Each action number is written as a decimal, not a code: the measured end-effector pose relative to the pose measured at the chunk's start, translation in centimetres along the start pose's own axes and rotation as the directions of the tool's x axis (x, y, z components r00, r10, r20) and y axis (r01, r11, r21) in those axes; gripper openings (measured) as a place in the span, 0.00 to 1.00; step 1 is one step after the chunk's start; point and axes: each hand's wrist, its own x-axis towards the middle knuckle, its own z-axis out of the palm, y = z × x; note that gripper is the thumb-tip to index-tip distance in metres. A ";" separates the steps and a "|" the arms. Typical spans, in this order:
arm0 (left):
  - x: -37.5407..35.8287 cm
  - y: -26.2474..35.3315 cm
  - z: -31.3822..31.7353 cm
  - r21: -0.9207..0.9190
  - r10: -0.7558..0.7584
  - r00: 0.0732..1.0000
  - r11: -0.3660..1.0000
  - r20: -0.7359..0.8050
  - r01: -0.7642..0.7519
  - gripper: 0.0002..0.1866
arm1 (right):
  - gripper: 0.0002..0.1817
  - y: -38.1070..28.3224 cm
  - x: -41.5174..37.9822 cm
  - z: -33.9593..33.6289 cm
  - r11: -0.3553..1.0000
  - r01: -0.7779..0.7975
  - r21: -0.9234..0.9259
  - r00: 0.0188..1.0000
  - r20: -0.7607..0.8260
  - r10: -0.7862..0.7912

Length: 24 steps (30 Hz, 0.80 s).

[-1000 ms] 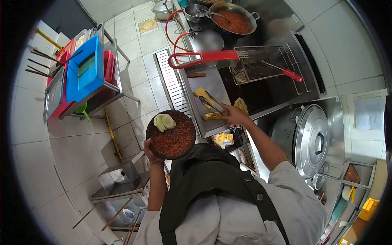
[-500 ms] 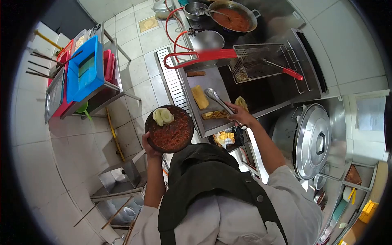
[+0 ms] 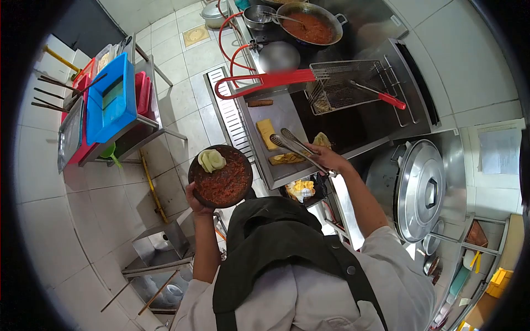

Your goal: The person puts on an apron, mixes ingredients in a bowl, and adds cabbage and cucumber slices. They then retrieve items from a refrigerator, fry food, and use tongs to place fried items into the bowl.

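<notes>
My left hand (image 3: 194,199) holds up a dark round plate (image 3: 220,175) covered in red chili paste, with pale green cucumber slices (image 3: 211,160) at its far edge. Metal tongs (image 3: 295,147) are gripped in my right hand (image 3: 327,159), their tips open over the steel draining tray (image 3: 279,113). A yellow fried block (image 3: 267,133) lies on the tray just left of the tong tips. A flatter fried piece (image 3: 285,159) lies under the tongs.
A fryer with a red-handled wire basket (image 3: 342,83) sits behind the tray. A wok of red sauce (image 3: 312,23) stands at the back. A large steel lidded pot (image 3: 422,190) is on the right. Blue and red crates (image 3: 112,96) fill a rack at left.
The tongs swung left and opened near the yellow fried block. The plate in my left hand shifted slightly left and up.
</notes>
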 end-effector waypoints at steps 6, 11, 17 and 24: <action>-1.5 0.0 0.6 0.011 0.021 1.000 1.000 -0.005 -0.021 0.29 | 0.31 0.9 2.2 3.8 0.993 -0.106 -0.044 0.979 -0.180 0.096; -1.0 0.0 -1.3 -0.003 0.034 0.998 0.999 -0.043 -0.034 0.28 | 0.38 -2.0 3.1 7.9 0.978 -0.196 -0.073 0.956 -0.235 0.174; -0.6 0.2 -1.4 -0.029 0.016 0.998 0.999 -0.065 -0.018 0.28 | 0.40 -1.0 3.9 9.9 0.845 -0.214 -0.489 0.940 -0.339 0.042; 0.0 1.0 -1.4 -0.012 -0.035 0.999 0.999 0.013 0.035 0.29 | 0.42 -0.6 3.0 8.5 0.993 -0.121 -0.015 0.955 -0.273 0.113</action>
